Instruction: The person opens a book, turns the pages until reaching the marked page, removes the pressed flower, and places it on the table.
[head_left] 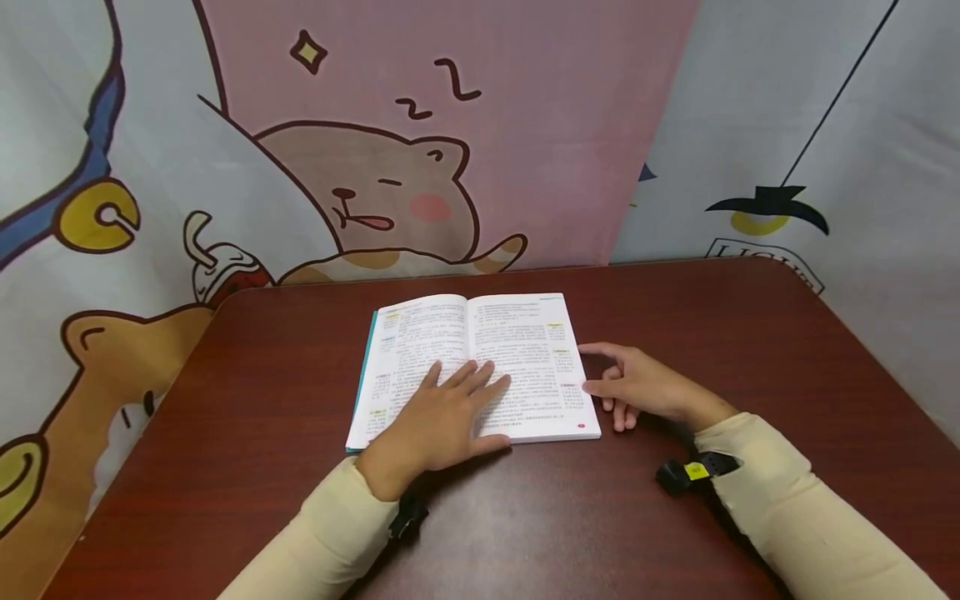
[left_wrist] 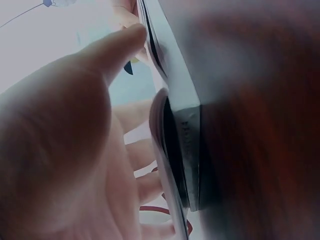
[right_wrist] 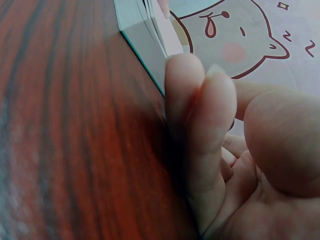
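An open book [head_left: 517, 333] with printed pages and a teal cover edge lies flat on the table. My left hand [head_left: 444, 421] rests palm down across its lower middle, fingers spread over both pages. In the left wrist view the thumb [left_wrist: 112, 47] stretches along the book's lower edge [left_wrist: 186, 132], where the pages bow up a little. My right hand [head_left: 648, 387] is at the book's right edge, index finger and thumb extended to the page margin, the other fingers bent beneath. In the right wrist view bent fingers [right_wrist: 210, 120] partly hide the book's corner [right_wrist: 142, 45].
The book lies on a dark red-brown wooden table [head_left: 262, 500]. Behind the table hangs a cloth backdrop [head_left: 555, 125] with cartoon animals. A black strap device with a yellow label [head_left: 696, 471] is on the right wrist.
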